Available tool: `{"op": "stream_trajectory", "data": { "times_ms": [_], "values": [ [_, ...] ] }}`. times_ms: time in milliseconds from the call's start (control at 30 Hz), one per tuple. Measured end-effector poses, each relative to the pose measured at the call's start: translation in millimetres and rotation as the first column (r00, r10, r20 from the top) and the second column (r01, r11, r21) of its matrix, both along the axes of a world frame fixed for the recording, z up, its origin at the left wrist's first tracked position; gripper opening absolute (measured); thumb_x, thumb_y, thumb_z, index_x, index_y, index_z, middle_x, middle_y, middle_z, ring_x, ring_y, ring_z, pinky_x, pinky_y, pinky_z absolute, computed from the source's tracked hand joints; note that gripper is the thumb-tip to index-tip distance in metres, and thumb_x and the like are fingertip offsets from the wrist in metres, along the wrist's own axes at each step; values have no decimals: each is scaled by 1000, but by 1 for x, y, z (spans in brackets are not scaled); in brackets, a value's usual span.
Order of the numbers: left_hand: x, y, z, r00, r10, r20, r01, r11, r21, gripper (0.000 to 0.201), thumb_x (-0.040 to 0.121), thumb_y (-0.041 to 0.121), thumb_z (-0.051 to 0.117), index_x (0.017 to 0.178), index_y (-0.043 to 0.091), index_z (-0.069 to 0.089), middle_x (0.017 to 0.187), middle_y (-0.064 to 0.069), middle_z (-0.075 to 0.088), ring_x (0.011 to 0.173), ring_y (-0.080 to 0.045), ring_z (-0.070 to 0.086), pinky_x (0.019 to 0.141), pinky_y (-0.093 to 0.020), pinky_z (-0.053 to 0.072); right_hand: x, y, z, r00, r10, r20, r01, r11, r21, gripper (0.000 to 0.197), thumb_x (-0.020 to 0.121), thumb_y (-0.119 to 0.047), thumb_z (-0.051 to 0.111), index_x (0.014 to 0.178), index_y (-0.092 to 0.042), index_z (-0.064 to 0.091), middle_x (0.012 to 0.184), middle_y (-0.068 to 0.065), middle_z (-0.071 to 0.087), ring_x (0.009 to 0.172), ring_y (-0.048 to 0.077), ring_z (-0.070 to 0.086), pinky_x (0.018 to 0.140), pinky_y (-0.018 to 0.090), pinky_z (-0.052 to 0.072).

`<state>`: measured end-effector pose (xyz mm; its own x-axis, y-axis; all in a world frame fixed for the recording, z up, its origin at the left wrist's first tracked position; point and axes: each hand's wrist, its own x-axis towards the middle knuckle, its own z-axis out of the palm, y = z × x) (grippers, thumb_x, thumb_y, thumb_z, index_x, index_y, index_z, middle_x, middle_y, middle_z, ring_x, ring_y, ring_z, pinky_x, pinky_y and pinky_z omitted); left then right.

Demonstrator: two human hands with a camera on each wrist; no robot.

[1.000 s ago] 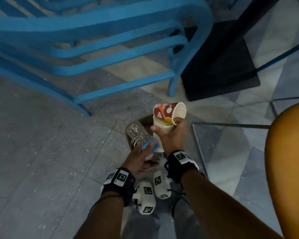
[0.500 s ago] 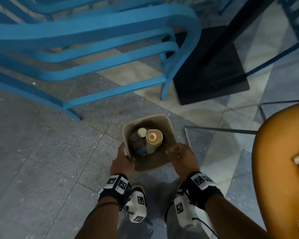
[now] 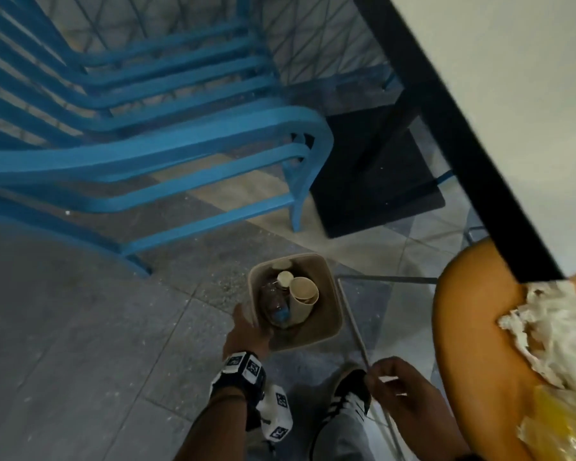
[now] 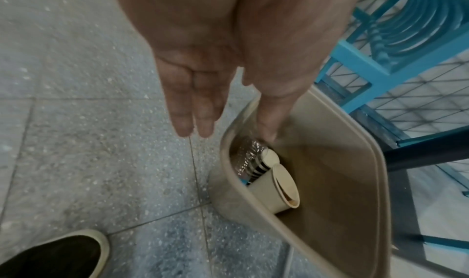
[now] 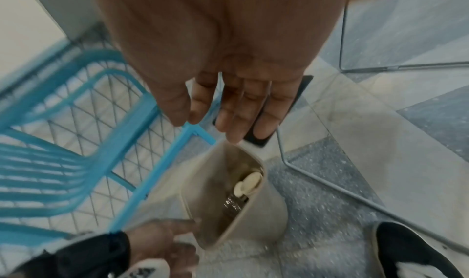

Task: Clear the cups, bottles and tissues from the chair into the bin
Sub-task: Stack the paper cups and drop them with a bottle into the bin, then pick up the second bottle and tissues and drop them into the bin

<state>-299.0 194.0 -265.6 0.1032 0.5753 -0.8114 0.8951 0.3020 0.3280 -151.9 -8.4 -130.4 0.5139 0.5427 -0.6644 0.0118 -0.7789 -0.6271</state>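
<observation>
The beige bin (image 3: 327, 316) stands on the floor with paper cups (image 3: 301, 297) and a clear bottle (image 3: 275, 304) with a blue cap inside it. The left wrist view shows the same cups (image 4: 276, 190) and bottle (image 4: 248, 158) lying against the bin's wall (image 4: 342, 182). My left hand (image 3: 246, 327) is at the near left rim, thumb (image 4: 269, 119) just inside, fingers (image 4: 193, 111) straight and off the wall. My right hand (image 3: 396, 384) hangs empty nearer me, its fingers (image 5: 238, 111) relaxed. White tissues (image 3: 552, 327) lie on the orange chair seat (image 3: 473, 344).
Stacked blue metal chairs (image 3: 147, 144) stand behind the bin. A black table base (image 3: 373, 181) and a white tabletop (image 3: 512, 94) are at the back right. The orange chair's thin wire leg (image 3: 356, 321) runs beside the bin. My shoe (image 3: 351, 390) is close by. Something yellow (image 3: 552, 424) lies blurred on the seat.
The bottle and cups went from my hands into the bin. My right hand has since left the rim and drawn back. The view has swung right, showing the tissues.
</observation>
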Motion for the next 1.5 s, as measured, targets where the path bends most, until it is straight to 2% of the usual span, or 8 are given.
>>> {"op": "stream_trajectory", "data": {
  "times_ms": [200,367,500,600,900,1133,1267,1500],
  "values": [
    [10,-16,117,930,-270,249,254,963,95,41,78,50,69,112,28,64,108,-7,75,105,-30,69,94,-42,52,12,-44,135,986,-114,118,95,982,161,8,90,-22,69,84,-17,66,61,-14,63,53,-2,52,55,12,37],
    [59,-58,214,747,-483,457,464,871,163,13,86,25,76,91,36,70,89,33,70,84,7,67,67,-4,46,71,-109,171,896,-313,315,285,949,132,10,91,-34,65,86,-26,63,83,-15,68,72,4,63,62,24,49],
    [120,-93,238,634,-547,547,543,818,188,10,89,32,70,97,38,68,92,14,73,89,-6,67,75,-29,53,143,-171,143,691,-568,448,593,799,98,16,88,-35,69,88,-20,62,92,-3,71,78,17,66,74,42,56],
    [176,-127,242,537,-623,568,592,759,272,13,91,32,68,103,37,65,94,14,68,90,-7,65,70,-27,48,195,-217,108,563,-615,553,749,662,-27,32,82,-35,73,107,-17,63,118,10,65,102,27,62,84,35,48],
    [305,-212,196,442,-853,277,750,521,407,63,80,54,71,136,39,48,149,-5,42,130,-30,48,100,-44,47,269,-291,53,199,-933,301,976,160,-148,103,69,-69,69,149,-16,31,153,15,38,134,38,44,105,49,39],
    [353,-241,179,333,-942,42,876,326,356,116,56,81,71,150,56,10,168,-10,-9,151,-43,8,116,-60,26,274,-269,45,471,-860,198,870,415,-266,109,64,-83,61,152,-31,24,159,13,19,138,41,37,104,50,36],
    [367,-248,171,158,-978,-139,963,121,243,123,52,75,80,149,57,6,165,-8,-2,145,-43,14,109,-59,32,276,-262,41,602,-780,172,776,520,-356,117,49,-93,57,148,-38,26,154,13,21,138,44,32,111,58,31],
    [370,-238,166,231,-972,35,922,230,311,100,67,38,89,145,54,28,151,-9,27,136,-39,34,104,-48,42,279,-272,42,563,-815,141,805,500,-320,114,41,-91,63,139,-39,40,147,8,27,130,38,43,104,55,43]
  ]
}}
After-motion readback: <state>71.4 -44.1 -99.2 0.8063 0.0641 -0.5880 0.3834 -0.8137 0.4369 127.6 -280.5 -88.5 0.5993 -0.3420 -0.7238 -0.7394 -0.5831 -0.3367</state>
